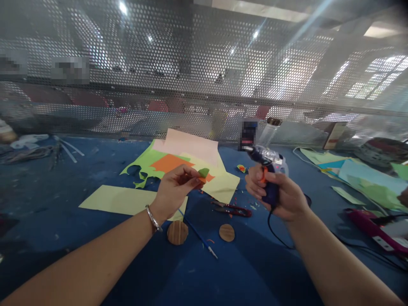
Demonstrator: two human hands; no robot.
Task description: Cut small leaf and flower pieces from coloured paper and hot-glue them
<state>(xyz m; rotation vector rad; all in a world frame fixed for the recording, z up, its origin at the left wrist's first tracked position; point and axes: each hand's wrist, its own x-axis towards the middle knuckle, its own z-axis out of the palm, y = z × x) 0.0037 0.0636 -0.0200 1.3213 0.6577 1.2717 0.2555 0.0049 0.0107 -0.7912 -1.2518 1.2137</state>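
Note:
Between the thumb and fingers of my left hand (178,185) is a small green and orange paper piece (204,173), held above the sheets. My right hand (282,193) grips a dark blue glue gun (270,191) with an orange trigger, its nozzle pointing up and left. Below the hands lie red-handled scissors (236,210), a blue pen (199,233) and two round brown discs (177,232), one on each side of the pen. A small green and orange paper cutout (241,168) rests on the table left of the glue gun.
Green, orange, pink and pale yellow paper (191,146) overlaps at the centre, with a pale yellow strip (117,202) in front. A perforated metal screen (178,55) stands behind. At right are a magenta power strip (366,225), cords and more paper (363,174).

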